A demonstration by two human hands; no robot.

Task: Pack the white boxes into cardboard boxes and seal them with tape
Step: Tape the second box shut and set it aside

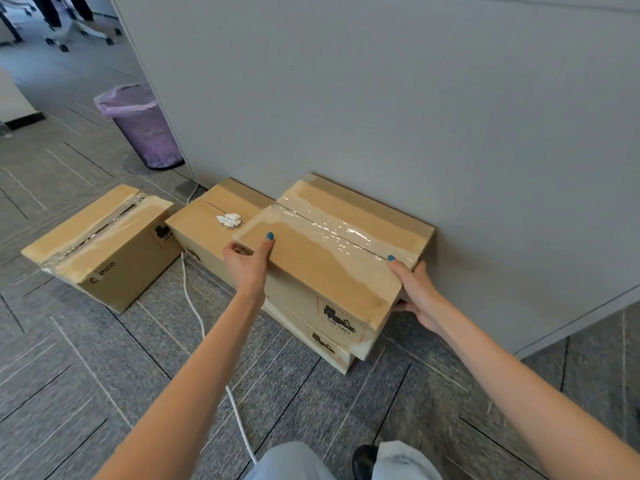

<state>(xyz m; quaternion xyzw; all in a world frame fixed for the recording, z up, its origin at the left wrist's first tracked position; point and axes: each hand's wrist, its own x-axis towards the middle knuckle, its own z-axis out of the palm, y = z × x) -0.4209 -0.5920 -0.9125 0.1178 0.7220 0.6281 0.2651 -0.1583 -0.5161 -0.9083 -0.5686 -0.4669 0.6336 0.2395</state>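
A sealed cardboard box (322, 258) with clear tape along its top seam sits on top of another cardboard box (325, 344) against the grey wall. My left hand (247, 261) grips its left end, thumb on the lid. My right hand (415, 292) holds its right end, thumb on the tape. Beside the stack on the left stands a lower cardboard box (204, 220) with a crumpled white paper (229, 219) on its lid. A taped box marked PICO (100, 244) lies further left on the carpet. No white boxes are visible.
A grey partition wall (415, 116) runs behind the boxes. A white cable (194, 306) trails over the carpet between the boxes toward my legs. A bin with a purple liner (142, 126) stands at the wall's corner. Chair wheels and a person's legs (52, 12) show at top left.
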